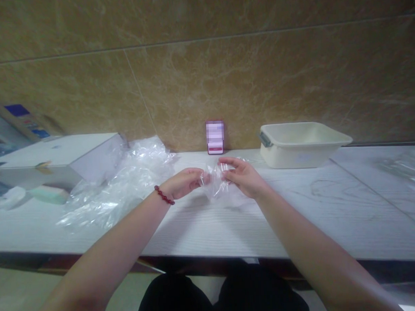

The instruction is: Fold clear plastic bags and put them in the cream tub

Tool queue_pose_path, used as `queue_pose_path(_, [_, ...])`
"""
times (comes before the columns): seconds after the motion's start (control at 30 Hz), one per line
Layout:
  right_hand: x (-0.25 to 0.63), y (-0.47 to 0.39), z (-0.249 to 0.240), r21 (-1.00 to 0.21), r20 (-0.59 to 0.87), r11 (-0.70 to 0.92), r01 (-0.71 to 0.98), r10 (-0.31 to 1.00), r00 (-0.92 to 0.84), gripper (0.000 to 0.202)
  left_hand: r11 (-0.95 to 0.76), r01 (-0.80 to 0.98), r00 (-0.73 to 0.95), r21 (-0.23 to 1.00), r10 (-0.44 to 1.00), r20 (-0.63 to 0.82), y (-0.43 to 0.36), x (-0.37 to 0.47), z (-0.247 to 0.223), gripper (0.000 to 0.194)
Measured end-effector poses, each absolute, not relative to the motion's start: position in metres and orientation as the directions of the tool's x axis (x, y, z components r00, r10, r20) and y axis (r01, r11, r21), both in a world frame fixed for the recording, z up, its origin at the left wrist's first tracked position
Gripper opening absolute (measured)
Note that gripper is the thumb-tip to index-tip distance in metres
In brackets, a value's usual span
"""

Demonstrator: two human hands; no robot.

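A clear plastic bag (217, 184) hangs between my two hands, just above the white wood-grain table (210, 237). My left hand (185, 182), with a dark red bead bracelet at the wrist, pinches the bag's left side. On the other side, my right hand (244, 176) grips it between thumb and fingers, the index finger stretched out along the top. The film is crumpled and see-through, and I cannot make out anything inside it. To the left lies a heap of similar clear plastic bags (127, 185).
A phone (215, 137) leans upright against the marbled wall. Back right stands a cream plastic basin (296, 154) with a grey handle. A white box (57, 156) sits at the left, a pale green item (49, 194) before it. More clear plastic (407, 166) lies far right.
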State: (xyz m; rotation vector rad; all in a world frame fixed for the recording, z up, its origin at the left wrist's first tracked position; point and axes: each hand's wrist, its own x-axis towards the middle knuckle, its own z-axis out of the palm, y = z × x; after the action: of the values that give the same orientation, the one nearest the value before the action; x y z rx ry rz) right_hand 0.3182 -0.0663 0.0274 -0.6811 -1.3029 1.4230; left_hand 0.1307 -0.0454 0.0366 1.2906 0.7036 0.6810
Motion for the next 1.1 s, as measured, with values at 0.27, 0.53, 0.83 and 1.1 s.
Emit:
queue_pose_path(0.27, [0.319, -0.074, 0.029, -0.964, 0.267, 0.245, -0.105, 0.893, -0.363, 0.056, 0.344, -0.067, 0.676, 0.937, 0.706, -0.211, -0.055, 0.133, 0.037, 0.041])
queue_pose_path(0.53, [0.319, -0.075, 0.031, -0.949, 0.298, 0.314, -0.016, 0.881, -0.367, 0.056, 0.451, -0.112, 0.548, 0.886, 0.771, -0.323, -0.059, 0.140, 0.037, 0.019])
queue_pose_path(0.83, [0.316, -0.072, 0.025, -0.948, 0.311, 0.315, -0.051, 0.873, -0.377, 0.050, 0.368, -0.064, 0.490, 0.928, 0.821, -0.292, -0.067, 0.148, 0.033, 0.007])
queue_pose_path(1.1, [0.315, -0.061, 0.016, -0.935, 0.356, 0.350, -0.064, 0.916, -0.184, 0.043, 0.104, -0.284, 0.202, 0.953, 0.978, -0.047, -0.048, 0.135, 0.038, 0.020])
